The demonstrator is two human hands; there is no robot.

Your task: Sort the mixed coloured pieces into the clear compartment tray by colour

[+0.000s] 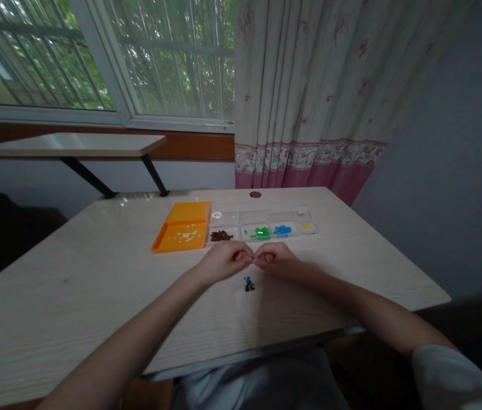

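My left hand [226, 259] and my right hand [274, 257] meet fingertip to fingertip above the table, fingers curled and pinched together. Whatever sits between the fingertips is too small to make out. Just in front of my hands a tiny built piece [248, 283] of blue and dark brown bricks rests on the wooden table [96, 285]. Behind my hands lies a clear compartment tray [262, 223] with brown [221, 235], green [260, 232], blue [282, 230] and yellow [307, 226] small pieces in separate sections.
An orange open box [183, 228] with several white pieces inside sits left of the clear tray. A cable hole [255, 195] marks the table's far edge. A shelf, window and curtain stand behind the table. The right table edge drops off near a grey wall.
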